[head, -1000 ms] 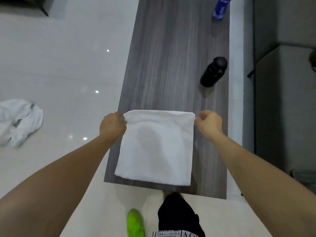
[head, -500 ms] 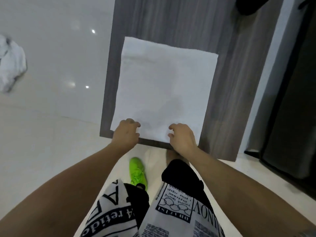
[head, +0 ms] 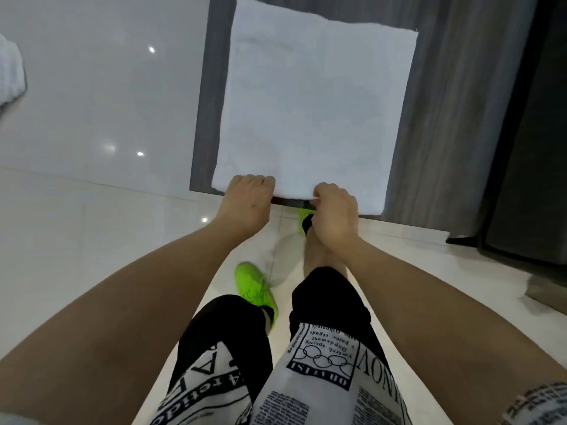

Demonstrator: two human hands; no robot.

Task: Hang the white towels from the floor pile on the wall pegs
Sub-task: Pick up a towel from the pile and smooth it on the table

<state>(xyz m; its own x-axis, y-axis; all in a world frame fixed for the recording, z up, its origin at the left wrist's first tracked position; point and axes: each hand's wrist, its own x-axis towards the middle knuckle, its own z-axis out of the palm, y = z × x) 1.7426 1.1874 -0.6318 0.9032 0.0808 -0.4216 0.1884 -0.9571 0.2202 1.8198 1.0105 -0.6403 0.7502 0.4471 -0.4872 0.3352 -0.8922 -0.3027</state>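
Observation:
A white towel (head: 310, 99) lies folded flat on the near end of a dark wooden table (head: 435, 118). My left hand (head: 245, 204) grips the towel's near edge towards its left corner, fingers curled over the cloth. My right hand (head: 334, 213) pinches the same near edge further right, over the table's front edge. A pile of white towels (head: 10, 75) lies on the glossy floor at the far left, partly cut off by the frame. No wall pegs are in view.
My legs and green shoes (head: 254, 289) stand on the light tiled floor right in front of the table. A dark grey sofa (head: 527, 148) runs along the table's right side, with a narrow gap between them.
My hands have moved from the towel's far corners to its near edge and taken hold of it. The view has tilted down and closer; the bottles on the table have left the frame.

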